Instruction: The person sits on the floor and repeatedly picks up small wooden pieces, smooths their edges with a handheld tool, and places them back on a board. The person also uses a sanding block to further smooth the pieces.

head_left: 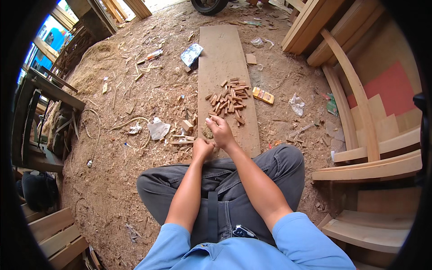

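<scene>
Between both hands' grip [210, 137], a small wood piece [207, 131] sits pinched.

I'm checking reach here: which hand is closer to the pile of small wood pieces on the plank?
Right. The right hand sits just below the pile of small wood pieces; the left hand is lower, off the plank's left edge.

The plank [225, 67] before me is bare, matt wood, pale and unvarnished. On it lie small wooden offcuts [230, 100], reddish-brown and rough-sawn. My right hand [220, 132] pinches a piece of coarse, dull sandpaper [207, 131]. The ground [135, 90] is loose sawdust and shavings. My trousers [234, 180] are grey matt cloth; crumpled plastic bags [158, 129] look thin, slightly glossy.
</scene>
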Demonstrator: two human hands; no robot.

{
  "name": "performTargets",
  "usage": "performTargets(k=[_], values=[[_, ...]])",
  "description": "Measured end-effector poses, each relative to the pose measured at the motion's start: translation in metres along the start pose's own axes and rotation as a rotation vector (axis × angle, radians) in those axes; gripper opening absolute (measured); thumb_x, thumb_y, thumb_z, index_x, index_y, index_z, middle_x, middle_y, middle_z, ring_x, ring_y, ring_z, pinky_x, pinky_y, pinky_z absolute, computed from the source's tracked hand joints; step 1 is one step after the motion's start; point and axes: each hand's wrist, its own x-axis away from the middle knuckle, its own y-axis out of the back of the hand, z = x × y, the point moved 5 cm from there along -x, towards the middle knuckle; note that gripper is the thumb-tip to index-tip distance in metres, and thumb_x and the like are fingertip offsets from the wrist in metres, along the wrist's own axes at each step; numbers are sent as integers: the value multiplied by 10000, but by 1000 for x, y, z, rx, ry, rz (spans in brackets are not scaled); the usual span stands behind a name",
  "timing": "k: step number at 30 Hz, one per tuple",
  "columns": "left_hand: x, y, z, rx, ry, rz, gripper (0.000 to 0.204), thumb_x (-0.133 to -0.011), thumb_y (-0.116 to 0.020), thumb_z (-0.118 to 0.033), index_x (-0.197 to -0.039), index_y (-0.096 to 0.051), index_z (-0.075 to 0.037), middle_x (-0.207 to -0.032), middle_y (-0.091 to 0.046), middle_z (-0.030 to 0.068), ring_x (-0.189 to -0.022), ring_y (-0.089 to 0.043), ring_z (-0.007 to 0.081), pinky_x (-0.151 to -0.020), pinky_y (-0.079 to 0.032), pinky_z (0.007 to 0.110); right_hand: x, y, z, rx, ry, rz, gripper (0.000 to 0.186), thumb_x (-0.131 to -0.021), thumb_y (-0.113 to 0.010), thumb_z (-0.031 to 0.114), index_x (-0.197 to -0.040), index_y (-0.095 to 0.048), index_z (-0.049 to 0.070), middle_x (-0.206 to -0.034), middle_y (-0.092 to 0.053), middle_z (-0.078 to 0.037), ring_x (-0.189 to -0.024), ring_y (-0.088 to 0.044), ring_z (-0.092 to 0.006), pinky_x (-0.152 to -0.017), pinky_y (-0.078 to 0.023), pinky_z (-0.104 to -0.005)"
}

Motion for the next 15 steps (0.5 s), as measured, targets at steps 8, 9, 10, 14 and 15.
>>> performTargets(k=[8,9,10,14,15], values=[[-7,-5,6,15,-25,-74,316,-756,-743,-315,-804,-749,-3,-855,-703,257,-838,-703,380,-772,-539,449,0,-2,1,78,82,-56,336,-958,-572,294,-809,-569,-6,-628,-512,-89,-618,-473,-141,-585,-410,-349],[-6,-5,8,-35,-5,-53,324,-755,-741,-319,-801,-746,2,-854,-702,257,-837,-702,380,-771,-539,449,0,-1,-3,-5,-14,-31,346,-960,-569,296,-812,-562,-16,-628,-511,-88,-630,-477,-148,-606,-417,-346],[-6,-6,7,-21,4,-22,321,-755,-744,-314,-799,-744,5,-853,-702,257,-835,-702,379,-769,-539,449,-1,-3,1,-2,31,-6,338,-962,-568,290,-809,-563,-12,-621,-508,-76,-616,-471,-137,-591,-411,-337],[-6,-5,5,10,-6,-2,323,-757,-759,-305,-805,-739,15,-846,-701,255,-817,-700,382,-748,-538,447,2,0,9,-31,78,-31,292,-976,-563,253,-807,-561,14,-635,-487,-1,-605,-440,-83,-556,-380,-289],[-6,-5,5,11,-14,-5,324,-758,-756,-304,-807,-738,16,-843,-699,257,-814,-699,383,-742,-537,448,3,-1,8,-49,36,-12,272,-984,-560,239,-811,-559,28,-670,-482,30,-633,-419,-63,-573,-369,-265]])
